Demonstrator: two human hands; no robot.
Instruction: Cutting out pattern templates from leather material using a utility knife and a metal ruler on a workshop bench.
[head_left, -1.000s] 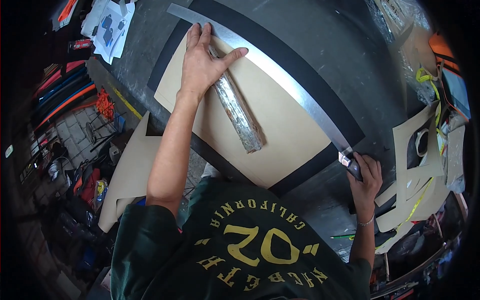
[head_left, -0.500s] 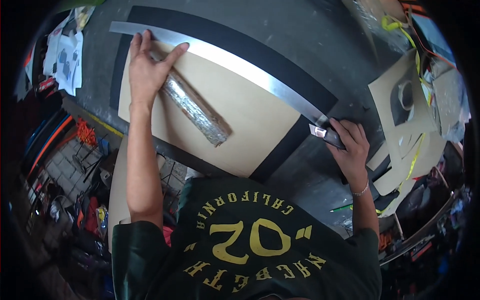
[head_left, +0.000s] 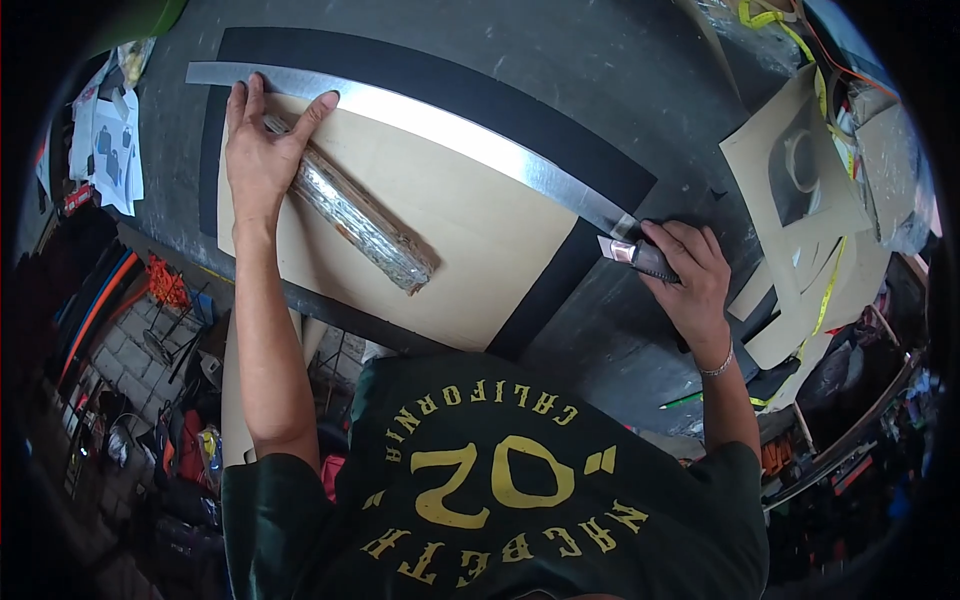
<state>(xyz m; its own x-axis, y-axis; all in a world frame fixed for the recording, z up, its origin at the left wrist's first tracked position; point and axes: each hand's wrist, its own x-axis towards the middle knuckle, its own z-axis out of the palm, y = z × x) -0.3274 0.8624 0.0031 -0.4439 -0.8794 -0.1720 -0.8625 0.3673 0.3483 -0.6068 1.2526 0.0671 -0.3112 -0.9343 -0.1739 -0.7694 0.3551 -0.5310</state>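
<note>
A long steel ruler (head_left: 430, 125) lies along the far edge of a tan sheet (head_left: 460, 230), which rests on a larger black sheet (head_left: 590, 130). My left hand (head_left: 262, 145) has its fingers spread, with fingertips and thumb on the ruler's left part. Beneath that palm and running toward me is a bar wrapped in clear, shiny tape (head_left: 365, 220), lying on the tan sheet. Beside the ruler's right end, my right hand (head_left: 695, 275) grips a utility knife (head_left: 650, 260), its blade pointing left. The right index fingertip is close to the ruler's end; contact is unclear.
The dark table (head_left: 600, 310) carries all of this. On the right are tan offcuts (head_left: 800, 250), a yellow tape measure (head_left: 830, 285) and a green pencil (head_left: 682, 400). Printed papers (head_left: 117, 150) lie at the far left. Stools and orange cord (head_left: 165, 280) stand beyond the left edge.
The whole view has shifted slightly, so the sheets, ruler and bar appear further left. Both hands keep about the same places on the ruler and knife.
</note>
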